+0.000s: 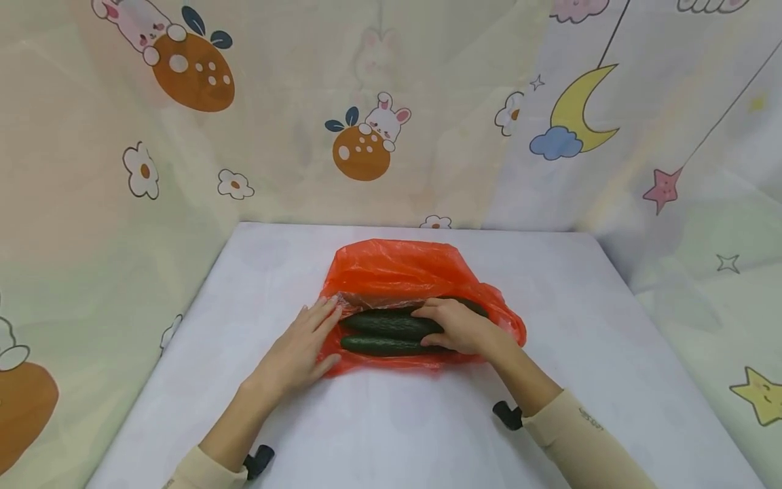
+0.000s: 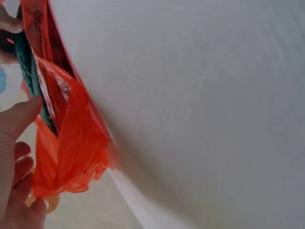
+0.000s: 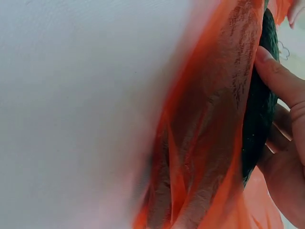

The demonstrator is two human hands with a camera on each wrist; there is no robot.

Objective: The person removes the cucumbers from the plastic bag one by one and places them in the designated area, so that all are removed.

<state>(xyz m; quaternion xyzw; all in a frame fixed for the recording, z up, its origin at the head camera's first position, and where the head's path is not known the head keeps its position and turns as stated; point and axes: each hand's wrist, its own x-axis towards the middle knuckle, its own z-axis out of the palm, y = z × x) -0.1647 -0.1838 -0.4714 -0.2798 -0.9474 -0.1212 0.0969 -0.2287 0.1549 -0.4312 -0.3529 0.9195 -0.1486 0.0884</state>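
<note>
A thin red plastic bag (image 1: 397, 265) lies on the white surface with its mouth spread, showing several dark green cucumbers. One cucumber (image 1: 387, 324) lies in the middle, and another cucumber (image 1: 379, 346) is along the front. My right hand (image 1: 461, 327) reaches over their right part, with thumb and fingers curled round a cucumber (image 3: 259, 114) in the right wrist view. At the bag's left end, my left hand (image 1: 299, 346) rests by the opening, its fingers mostly straight on the red plastic. The cucumbers' right ends are partly hidden by the right hand and bag.
The white tabletop (image 1: 391, 428) extends around the bag. A patterned cloth (image 1: 293, 136) with rabbits, flowers and a moon hangs behind and at both sides. A black wrist mount (image 1: 507, 415) is on the right wrist, and a similar black mount (image 1: 259, 462) is on the left.
</note>
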